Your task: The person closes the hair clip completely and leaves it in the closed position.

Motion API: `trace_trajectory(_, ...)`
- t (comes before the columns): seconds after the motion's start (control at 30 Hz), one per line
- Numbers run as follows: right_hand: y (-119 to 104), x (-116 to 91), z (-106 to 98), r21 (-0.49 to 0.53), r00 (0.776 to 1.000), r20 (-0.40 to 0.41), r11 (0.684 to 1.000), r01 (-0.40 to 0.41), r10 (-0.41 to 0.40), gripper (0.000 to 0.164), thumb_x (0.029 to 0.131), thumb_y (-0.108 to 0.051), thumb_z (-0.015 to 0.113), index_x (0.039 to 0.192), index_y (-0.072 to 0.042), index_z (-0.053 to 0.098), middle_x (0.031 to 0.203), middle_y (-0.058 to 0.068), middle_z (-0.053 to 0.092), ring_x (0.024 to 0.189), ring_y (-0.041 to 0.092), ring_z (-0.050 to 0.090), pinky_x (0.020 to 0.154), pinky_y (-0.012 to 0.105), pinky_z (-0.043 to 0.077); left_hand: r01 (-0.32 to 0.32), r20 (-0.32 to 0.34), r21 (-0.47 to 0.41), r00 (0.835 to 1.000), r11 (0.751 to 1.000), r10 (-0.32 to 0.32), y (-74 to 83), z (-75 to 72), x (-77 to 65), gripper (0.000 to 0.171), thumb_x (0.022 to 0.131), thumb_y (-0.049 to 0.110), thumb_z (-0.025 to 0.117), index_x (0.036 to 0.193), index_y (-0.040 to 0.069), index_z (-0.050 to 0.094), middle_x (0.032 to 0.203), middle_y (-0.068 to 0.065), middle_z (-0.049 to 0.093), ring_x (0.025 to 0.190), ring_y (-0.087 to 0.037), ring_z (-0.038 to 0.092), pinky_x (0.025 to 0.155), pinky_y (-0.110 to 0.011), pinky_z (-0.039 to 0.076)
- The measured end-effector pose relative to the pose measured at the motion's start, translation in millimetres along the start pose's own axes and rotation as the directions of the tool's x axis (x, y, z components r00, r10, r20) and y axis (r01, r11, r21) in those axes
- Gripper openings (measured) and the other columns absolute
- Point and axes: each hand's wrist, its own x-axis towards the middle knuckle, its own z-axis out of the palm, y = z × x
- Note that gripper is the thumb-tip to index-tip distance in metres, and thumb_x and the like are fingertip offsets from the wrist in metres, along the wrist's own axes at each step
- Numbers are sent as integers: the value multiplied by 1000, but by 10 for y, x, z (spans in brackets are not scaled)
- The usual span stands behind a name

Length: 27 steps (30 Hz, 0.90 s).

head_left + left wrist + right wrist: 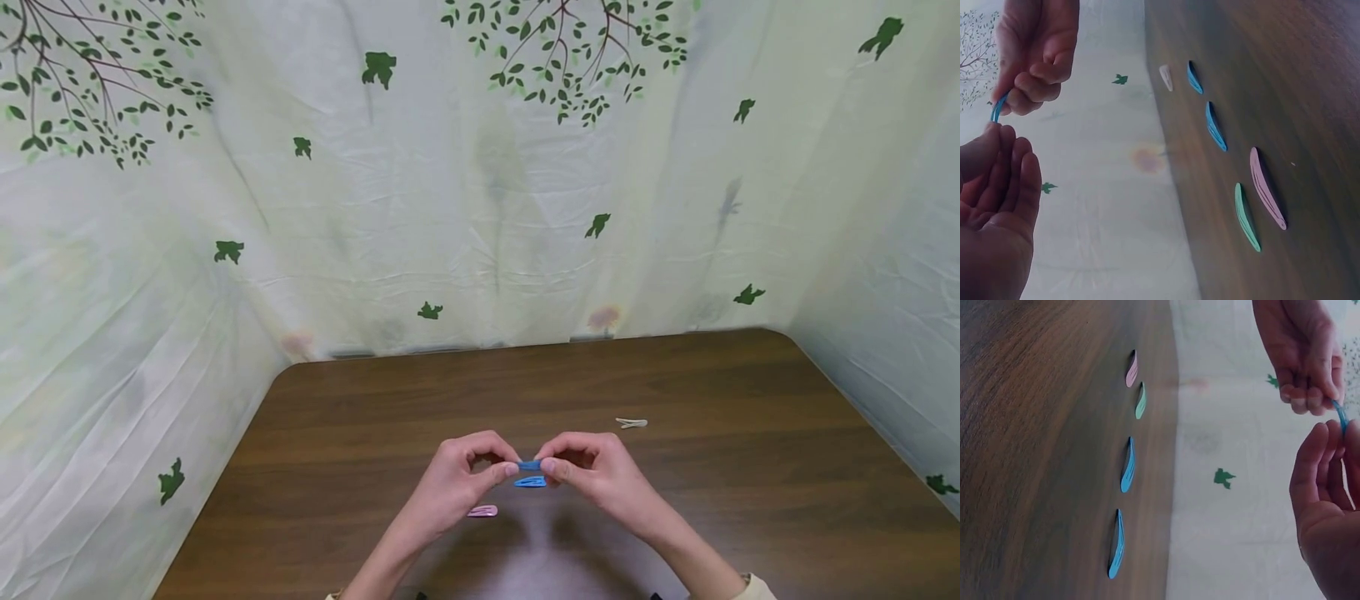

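A blue snap hair clip [529, 465] is held up above the table, one end in each hand. My left hand [462, 477] pinches its left end between thumb and forefinger. The right hand [597, 477] pinches the other end in the same way; fingertips cover both ends. On the table beneath lie two more blue snap clips, a nearer-left one [1215, 126] and another [1194, 77] beside it. A pink snap clip [1266, 187] and a green snap clip [1247, 217] lie further left. In the head view the left hand partly covers the pink one.
A white clip [632, 423] lies beyond the right hand on the brown wooden table [360, 408]. Pale cloth [450, 208] printed with leaves and branches hangs behind the table and along both sides.
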Motion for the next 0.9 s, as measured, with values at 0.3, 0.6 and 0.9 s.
trace_trajectory(0.3, -31, 20, 37, 76, 982, -84, 984, -162, 168, 17, 93, -18, 70, 103, -5, 71, 82, 19, 67, 72, 36, 65, 73, 39, 57, -58, -108, 121, 992, 991, 71, 6, 11, 7, 16, 84, 11, 79, 93, 24, 75, 87, 13, 68, 83, -11, 62, 74, -28, 51)
trace_trajectory(0.6, -32, 28, 40, 102, 978, -88, 979, -179, 188, 22, 91, -16, 71, 108, -3, 69, 85, 21, 67, 71, 34, 66, 71, 37, 57, -144, -127, 177, 978, 973, 168, -13, 16, 3, 18, 82, 6, 80, 91, 21, 75, 86, 13, 68, 82, -8, 63, 73, -26, 51)
trace_trajectory(0.9, -37, 21, -13, -31, 988, -54, 989, -143, 141, 20, 87, -16, 77, 105, -10, 71, 83, 8, 69, 72, 28, 66, 69, 33, 56, -123, -144, 214, 977, 969, 156, -30, 42, 0, 15, 78, -1, 79, 88, 8, 74, 82, 2, 68, 74, -15, 61, 66, -33, 52)
